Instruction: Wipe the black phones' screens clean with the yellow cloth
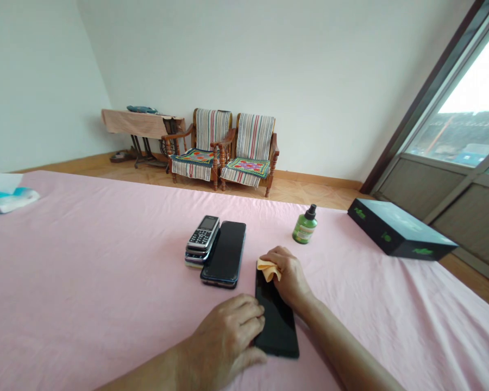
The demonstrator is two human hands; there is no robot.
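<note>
A black tablet-like device (277,326) lies flat on the pink cloth (106,271). My left hand (232,336) rests against its left edge, fingers bent onto the rim and thumb apart, holding nothing. Bunched in the closed fingers of my right hand (287,274) is a yellow cloth (268,269), pressed on the device's top end. Just left of the device are dark smartphones (227,252), stacked. Beside them, touching, stands a pile of smaller phones with a silver keypad phone (204,232) on top.
A green bottle with a black cap (305,225) stands beyond my right hand. To the right lies a black box (399,231). A tissue pack (8,195) sits at the far left. Two wooden chairs (252,144) stand beyond the cloth's far edge.
</note>
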